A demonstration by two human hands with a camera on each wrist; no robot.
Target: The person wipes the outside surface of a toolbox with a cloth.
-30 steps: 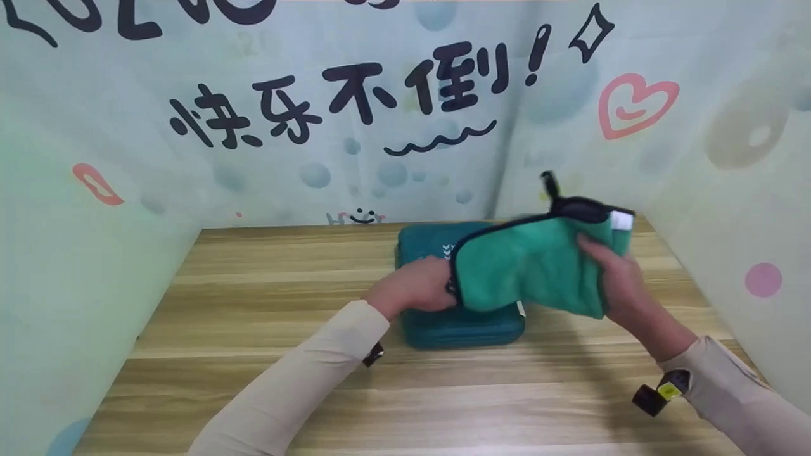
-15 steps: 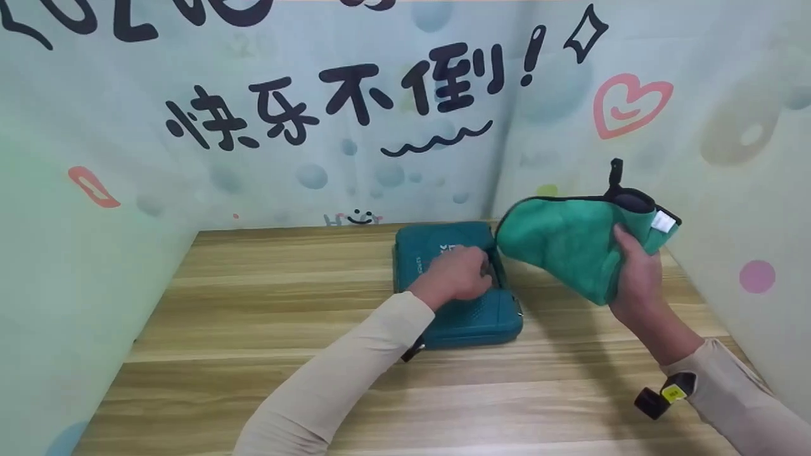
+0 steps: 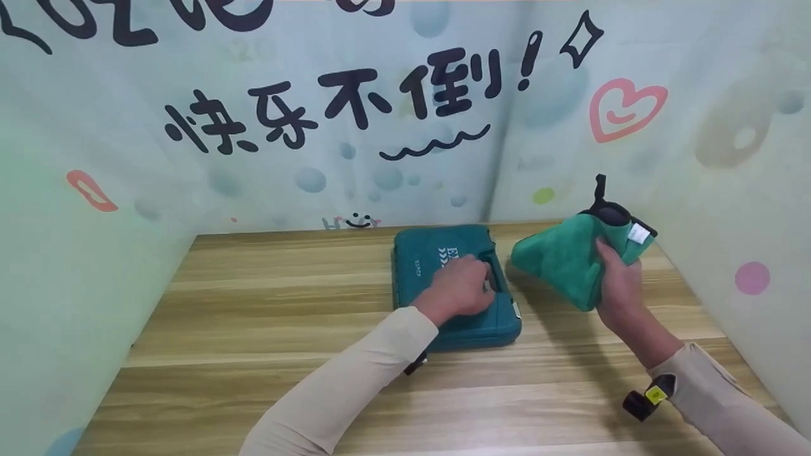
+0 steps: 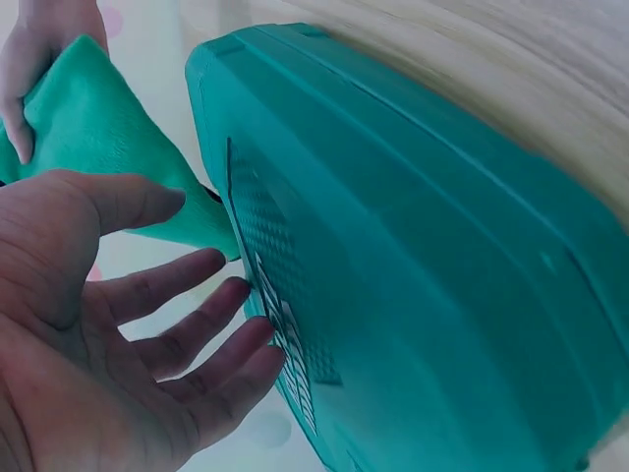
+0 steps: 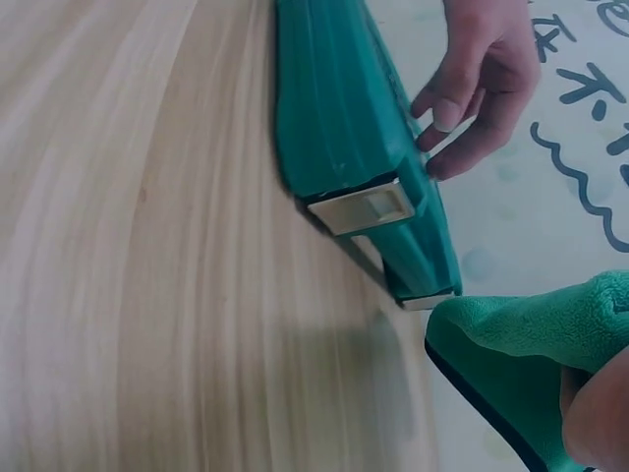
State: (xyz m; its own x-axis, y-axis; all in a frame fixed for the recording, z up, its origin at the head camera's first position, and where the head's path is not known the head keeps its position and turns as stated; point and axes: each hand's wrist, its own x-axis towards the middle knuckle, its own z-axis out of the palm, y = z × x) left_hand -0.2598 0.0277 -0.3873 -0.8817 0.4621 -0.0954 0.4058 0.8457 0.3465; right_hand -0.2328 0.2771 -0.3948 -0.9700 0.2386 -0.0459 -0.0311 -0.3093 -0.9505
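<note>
A teal plastic tool case [image 3: 469, 329] lies flat on the table, its handle side to the right and metal latches showing in the right wrist view. Over its lid is my left hand [image 3: 460, 286]. In the left wrist view the left hand's fingers [image 4: 197, 334] are spread and loosely bent, tips at or just above the printed lettering; contact is hard to tell. My right hand [image 3: 621, 278] grips a folded green towel [image 3: 561, 259] with black edging, a black loop and a white tag. The towel hangs above the table, right of the case.
The wood-grain table [image 3: 266, 304] extends left and in front of the case. A printed cloth backdrop [image 3: 355, 171] stands behind the table and along both sides. A small black camera [image 3: 646, 399] sits on the right wrist.
My left hand has let go of the towel's edge and moved right over the case lid. The right hand first drew the towel right and up, then lowered it slightly; the towel now hangs more folded.
</note>
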